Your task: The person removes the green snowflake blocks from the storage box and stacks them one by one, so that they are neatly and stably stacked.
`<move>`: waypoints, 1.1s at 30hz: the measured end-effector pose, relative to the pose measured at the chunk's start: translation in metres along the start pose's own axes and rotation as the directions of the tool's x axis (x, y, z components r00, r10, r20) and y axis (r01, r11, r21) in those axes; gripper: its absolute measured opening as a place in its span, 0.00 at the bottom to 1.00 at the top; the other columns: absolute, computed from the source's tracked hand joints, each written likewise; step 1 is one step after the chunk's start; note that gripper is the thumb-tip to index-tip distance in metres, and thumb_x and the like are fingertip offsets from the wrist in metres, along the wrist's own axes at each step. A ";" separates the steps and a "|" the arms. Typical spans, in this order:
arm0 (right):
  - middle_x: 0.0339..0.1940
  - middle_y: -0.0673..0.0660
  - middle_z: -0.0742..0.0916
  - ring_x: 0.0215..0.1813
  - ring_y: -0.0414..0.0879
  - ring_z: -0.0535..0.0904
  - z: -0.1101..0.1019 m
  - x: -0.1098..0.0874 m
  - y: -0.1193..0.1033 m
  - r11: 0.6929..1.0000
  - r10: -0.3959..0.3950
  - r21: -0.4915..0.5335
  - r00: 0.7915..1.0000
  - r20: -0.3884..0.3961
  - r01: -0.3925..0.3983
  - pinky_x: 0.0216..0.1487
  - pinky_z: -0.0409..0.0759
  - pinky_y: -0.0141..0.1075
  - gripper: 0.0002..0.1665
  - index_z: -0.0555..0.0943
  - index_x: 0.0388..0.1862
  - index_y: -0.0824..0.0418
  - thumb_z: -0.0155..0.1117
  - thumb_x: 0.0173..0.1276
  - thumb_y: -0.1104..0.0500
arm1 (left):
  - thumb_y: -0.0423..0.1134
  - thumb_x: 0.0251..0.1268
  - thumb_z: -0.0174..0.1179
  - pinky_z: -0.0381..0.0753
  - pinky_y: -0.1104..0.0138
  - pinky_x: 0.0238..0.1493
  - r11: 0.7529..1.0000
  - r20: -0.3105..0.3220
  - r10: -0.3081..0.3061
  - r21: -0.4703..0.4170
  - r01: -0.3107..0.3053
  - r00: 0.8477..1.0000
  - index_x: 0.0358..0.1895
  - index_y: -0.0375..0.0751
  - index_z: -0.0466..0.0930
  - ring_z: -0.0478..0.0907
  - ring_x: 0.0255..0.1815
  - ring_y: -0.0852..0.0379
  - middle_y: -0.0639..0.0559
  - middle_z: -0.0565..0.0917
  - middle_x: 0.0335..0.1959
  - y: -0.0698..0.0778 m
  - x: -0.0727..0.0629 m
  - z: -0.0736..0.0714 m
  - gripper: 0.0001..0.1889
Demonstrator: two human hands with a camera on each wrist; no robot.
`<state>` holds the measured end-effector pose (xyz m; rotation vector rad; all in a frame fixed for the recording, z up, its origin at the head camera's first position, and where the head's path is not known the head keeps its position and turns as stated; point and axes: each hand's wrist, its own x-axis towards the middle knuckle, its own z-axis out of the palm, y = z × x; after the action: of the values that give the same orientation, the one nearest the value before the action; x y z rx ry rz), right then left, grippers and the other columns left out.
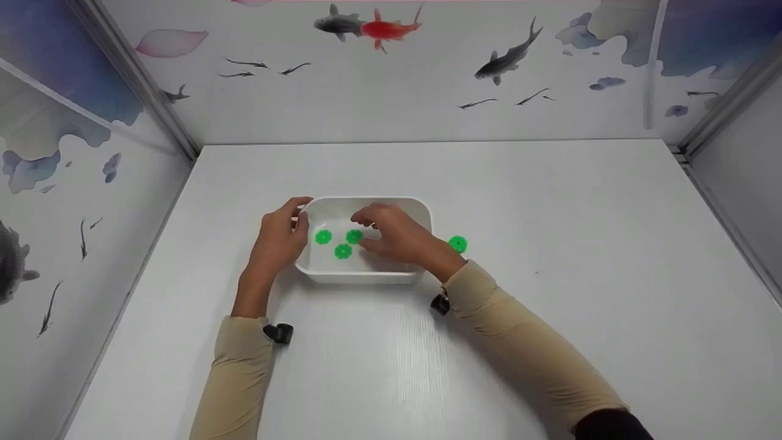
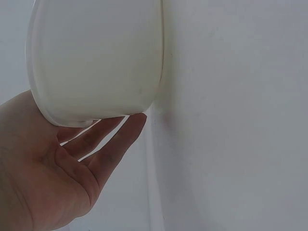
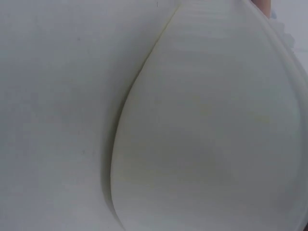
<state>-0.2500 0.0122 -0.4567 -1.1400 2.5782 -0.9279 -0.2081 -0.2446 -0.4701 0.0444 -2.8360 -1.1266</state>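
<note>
Left hand (image 1: 281,235) gripped the mid-frame tub (image 1: 366,278), likely steadying it well; right hand (image 1: 394,235) hung, fingers apart, near green discs (image 1: 343,251).

Tub (image 1: 366,278): smooth, glossy plastic
Discs (image 1: 343,251): plastic
Table (image 1: 562,208): faintly grained, semi-glossy
Sleeves (image 1: 525,342): matt cloth
Left post (image 1: 132,70): metal

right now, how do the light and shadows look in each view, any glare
Head view: a pale sheen on the table in front of the white container, soft shadow beside the right sleeve; left wrist view: dim and greyish, blurred shadow along the container's base; right wrist view: low contrast, white on white, a darker shadow edging the base.
</note>
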 end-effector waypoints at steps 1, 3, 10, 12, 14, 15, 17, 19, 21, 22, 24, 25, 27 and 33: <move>0.64 0.63 0.88 0.64 0.56 0.85 0.001 0.002 0.000 1.000 0.011 -0.006 1.000 0.013 -0.011 0.69 0.84 0.47 0.25 0.82 0.70 0.67 0.71 0.76 0.62 | 0.40 0.88 0.49 0.86 0.48 0.62 1.000 -0.001 0.000 -0.003 0.000 1.000 0.77 0.47 0.75 0.86 0.57 0.44 0.39 0.87 0.64 0.000 0.000 0.000 0.22; 0.63 0.62 0.88 0.64 0.55 0.85 0.003 0.005 -0.001 0.999 0.030 -0.022 0.999 0.035 -0.029 0.69 0.84 0.46 0.26 0.82 0.70 0.67 0.71 0.75 0.63 | 0.40 0.88 0.49 0.86 0.48 0.62 1.000 0.000 0.000 -0.006 0.000 1.000 0.77 0.47 0.75 0.86 0.58 0.44 0.39 0.87 0.64 0.000 0.000 0.000 0.22; 0.62 0.59 0.87 0.61 0.50 0.83 0.009 0.010 -0.002 0.992 0.122 -0.056 0.988 0.093 -0.117 0.69 0.83 0.44 0.28 0.81 0.72 0.64 0.71 0.74 0.61 | 0.40 0.88 0.49 0.86 0.48 0.63 1.000 0.009 0.002 -0.013 -0.002 1.000 0.77 0.47 0.75 0.86 0.59 0.43 0.38 0.86 0.64 0.002 0.002 0.001 0.22; 0.64 0.59 0.85 0.61 0.49 0.81 0.010 0.012 -0.004 0.987 0.150 -0.068 0.983 0.109 -0.143 0.70 0.82 0.44 0.30 0.80 0.73 0.63 0.71 0.75 0.59 | 0.40 0.88 0.49 0.85 0.48 0.64 1.000 0.009 -0.003 -0.013 0.003 1.000 0.77 0.47 0.75 0.86 0.59 0.43 0.38 0.86 0.65 0.002 0.002 0.000 0.22; 0.67 0.59 0.83 0.62 0.49 0.80 0.012 0.014 -0.006 0.984 0.167 -0.083 0.979 0.119 -0.158 0.71 0.81 0.43 0.31 0.79 0.75 0.62 0.71 0.76 0.57 | 0.40 0.88 0.50 0.85 0.47 0.65 1.000 0.007 -0.010 -0.014 0.010 1.000 0.77 0.47 0.75 0.86 0.60 0.43 0.38 0.86 0.65 0.001 0.001 0.000 0.22; 0.67 0.59 0.82 0.62 0.49 0.79 0.013 0.015 -0.007 0.982 0.175 -0.092 0.977 0.121 -0.164 0.71 0.81 0.43 0.31 0.79 0.75 0.61 0.72 0.76 0.56 | 0.40 0.88 0.50 0.85 0.47 0.65 1.000 0.008 -0.013 -0.016 0.013 1.000 0.77 0.47 0.75 0.86 0.60 0.43 0.38 0.86 0.65 0.001 0.001 -0.001 0.22; 0.68 0.58 0.82 0.62 0.48 0.78 0.015 0.016 -0.008 0.980 0.182 -0.103 0.976 0.121 -0.170 0.71 0.80 0.42 0.31 0.80 0.75 0.60 0.72 0.77 0.55 | 0.40 0.88 0.49 0.85 0.47 0.65 1.000 0.013 -0.017 -0.016 0.018 1.000 0.78 0.47 0.75 0.86 0.61 0.43 0.38 0.86 0.66 0.001 0.000 -0.001 0.22; 0.67 0.58 0.82 0.61 0.48 0.78 0.017 0.017 -0.008 0.979 0.184 -0.106 0.976 0.116 -0.172 0.71 0.81 0.42 0.29 0.81 0.73 0.60 0.72 0.77 0.54 | 0.40 0.88 0.49 0.85 0.47 0.65 1.000 0.015 -0.020 -0.017 0.020 1.000 0.78 0.48 0.74 0.85 0.61 0.43 0.38 0.86 0.66 0.001 0.000 -0.002 0.22; 0.64 0.57 0.82 0.60 0.48 0.78 0.018 0.017 -0.008 0.980 0.181 -0.104 0.978 0.108 -0.170 0.70 0.81 0.42 0.27 0.84 0.71 0.60 0.73 0.77 0.53 | 0.40 0.88 0.49 0.85 0.47 0.65 1.000 0.017 -0.018 -0.017 0.018 1.000 0.78 0.47 0.74 0.85 0.61 0.43 0.38 0.86 0.66 0.000 0.000 -0.002 0.22; 0.63 0.57 0.83 0.59 0.48 0.78 0.018 0.017 -0.007 0.981 0.176 -0.102 0.979 0.103 -0.165 0.69 0.81 0.42 0.26 0.85 0.69 0.60 0.73 0.77 0.53 | 0.40 0.88 0.49 0.85 0.47 0.65 1.000 0.016 -0.016 -0.017 0.017 1.000 0.78 0.48 0.74 0.85 0.61 0.43 0.38 0.86 0.66 0.000 0.000 -0.002 0.22; 0.61 0.58 0.83 0.57 0.48 0.78 0.018 0.018 -0.006 0.984 0.159 -0.097 0.983 0.093 -0.150 0.67 0.82 0.42 0.24 0.86 0.67 0.61 0.74 0.76 0.54 | 0.40 0.88 0.49 0.85 0.47 0.65 1.000 0.014 -0.011 -0.016 0.011 1.000 0.78 0.47 0.74 0.86 0.60 0.43 0.38 0.86 0.65 -0.001 0.000 -0.002 0.22; 0.59 0.58 0.84 0.56 0.49 0.78 0.018 0.018 -0.006 0.986 0.148 -0.096 0.985 0.088 -0.139 0.66 0.82 0.42 0.23 0.87 0.65 0.62 0.74 0.76 0.55 | 0.40 0.88 0.49 0.85 0.47 0.65 1.000 0.013 -0.007 -0.014 0.007 1.000 0.78 0.47 0.74 0.86 0.60 0.43 0.38 0.86 0.65 -0.001 0.000 -0.001 0.22; 0.57 0.59 0.85 0.54 0.49 0.78 0.018 0.018 -0.005 0.988 0.130 -0.092 0.988 0.079 -0.122 0.63 0.83 0.42 0.21 0.88 0.63 0.63 0.75 0.75 0.56 | 0.40 0.88 0.49 0.86 0.47 0.64 1.000 0.012 0.000 -0.012 0.000 1.000 0.77 0.47 0.75 0.86 0.59 0.43 0.38 0.86 0.64 -0.001 0.000 -0.001 0.22; 0.55 0.58 0.86 0.54 0.49 0.79 0.018 0.018 -0.006 0.988 0.126 -0.095 0.989 0.071 -0.119 0.62 0.84 0.42 0.19 0.88 0.60 0.64 0.75 0.75 0.56 | 0.40 0.88 0.49 0.86 0.47 0.63 1.000 0.012 0.002 -0.014 -0.002 1.000 0.78 0.46 0.74 0.86 0.59 0.43 0.38 0.86 0.65 -0.002 0.000 -0.001 0.22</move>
<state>-0.2516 -0.0119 -0.4661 -1.0037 2.6173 -0.7330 -0.2081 -0.2467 -0.4703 0.0342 -2.8380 -1.1501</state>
